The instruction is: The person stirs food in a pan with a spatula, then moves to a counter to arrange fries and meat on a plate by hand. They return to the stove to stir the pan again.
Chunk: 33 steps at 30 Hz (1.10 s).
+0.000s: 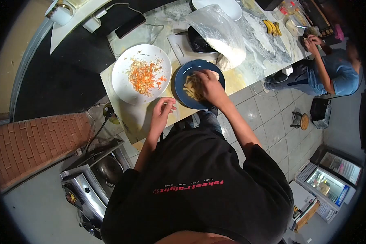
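Observation:
My right hand reaches into a dark blue plate, its fingers bent down at a pile of pale yellow strips. The fingertips are partly hidden, but they appear closed on some strips. A pale pinkish piece lies on the plate beyond the hand. My left hand is by the counter's front edge, between the two plates, fingers loosely curled and apart with nothing in them. Left of it, a large white plate bears shredded orange and pale vegetables.
Behind the blue plate are a white cutting board, a black container and a clear plastic bag. A phone lies at the back left. Bananas are farther right, near another person. A stool stands on the floor.

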### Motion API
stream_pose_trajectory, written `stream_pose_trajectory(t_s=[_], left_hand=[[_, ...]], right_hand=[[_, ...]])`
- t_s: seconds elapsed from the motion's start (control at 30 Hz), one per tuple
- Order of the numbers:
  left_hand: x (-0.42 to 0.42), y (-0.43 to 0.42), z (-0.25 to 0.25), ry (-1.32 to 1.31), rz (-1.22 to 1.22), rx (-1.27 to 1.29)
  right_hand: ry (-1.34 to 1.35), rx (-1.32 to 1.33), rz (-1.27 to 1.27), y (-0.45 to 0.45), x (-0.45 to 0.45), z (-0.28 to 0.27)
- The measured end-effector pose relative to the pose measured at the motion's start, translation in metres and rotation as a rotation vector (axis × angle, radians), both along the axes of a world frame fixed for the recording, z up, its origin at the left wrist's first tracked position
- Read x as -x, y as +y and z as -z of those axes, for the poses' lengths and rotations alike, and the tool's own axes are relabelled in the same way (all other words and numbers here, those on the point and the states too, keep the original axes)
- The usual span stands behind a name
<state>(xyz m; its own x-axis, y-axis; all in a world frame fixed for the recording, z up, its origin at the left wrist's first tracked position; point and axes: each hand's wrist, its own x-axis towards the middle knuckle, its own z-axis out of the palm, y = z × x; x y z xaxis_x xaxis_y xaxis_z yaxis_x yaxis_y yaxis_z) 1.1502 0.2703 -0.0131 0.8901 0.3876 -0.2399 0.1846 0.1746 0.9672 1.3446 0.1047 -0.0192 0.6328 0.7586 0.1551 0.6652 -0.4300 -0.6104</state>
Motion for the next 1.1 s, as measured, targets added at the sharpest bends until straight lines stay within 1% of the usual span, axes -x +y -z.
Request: stream_pose_trajectory(t_s=[0.03, 0.17, 0.27, 0.4, 0.47, 0.5, 0.57, 0.6, 0.7, 0.77, 0.83, 0.87, 0.93, 0.97, 1.03, 1.1], left_hand=[[0.0, 0.0, 0.0, -0.004, 0.001, 0.003], [0.003, 0.002, -0.001, -0.015, 0.003, -0.002], [0.005, 0.004, 0.001, -0.011, -0.008, -0.002], [0.008, 0.003, 0.002, -0.019, -0.006, -0.005], [0.008, 0.003, 0.001, -0.017, -0.009, 0.004], [0.009, 0.003, 0.0, -0.022, -0.008, 0.0], [0.009, 0.004, 0.001, -0.025, -0.012, -0.001], [0.01, 0.004, 0.002, -0.017, -0.015, -0.004], [0.011, 0.004, 0.004, -0.002, -0.003, -0.001], [0.009, 0.004, 0.002, 0.004, 0.006, 0.001], [0.008, 0.003, -0.001, 0.006, 0.01, -0.007], [0.008, 0.003, -0.001, 0.006, 0.012, -0.008], [0.007, 0.002, 0.0, -0.006, 0.01, -0.016], [0.007, 0.002, 0.001, -0.008, 0.009, -0.017], [0.009, 0.002, 0.001, 0.002, 0.003, 0.002], [0.012, 0.001, 0.003, -0.008, 0.001, 0.0]], right_hand=[[0.0, -0.022, -0.05, 0.006, 0.006, 0.0], [-0.108, 0.083, 0.005, 0.02, 0.013, 0.015], [-0.123, 0.145, -0.004, 0.024, 0.013, 0.017], [-0.053, 0.243, -0.043, 0.026, 0.014, 0.015], [0.065, 0.06, -0.072, 0.023, 0.014, 0.006], [0.067, 0.061, -0.074, 0.02, 0.011, 0.001], [0.054, -0.094, 0.04, 0.011, -0.004, -0.005], [0.117, -0.164, 0.098, 0.005, -0.01, -0.001], [0.131, -0.104, 0.133, -0.009, -0.019, 0.001], [0.136, -0.12, 0.159, -0.01, -0.017, 0.0], [0.024, -0.065, 0.113, -0.01, -0.017, 0.006], [0.023, -0.066, 0.115, -0.009, -0.016, 0.007], [-0.088, -0.005, 0.121, -0.006, -0.014, 0.009], [-0.09, -0.006, 0.12, -0.004, -0.015, 0.011], [-0.237, 0.015, 0.081, 0.001, -0.018, 0.016], [-0.272, 0.038, 0.028, 0.006, -0.025, 0.018]])
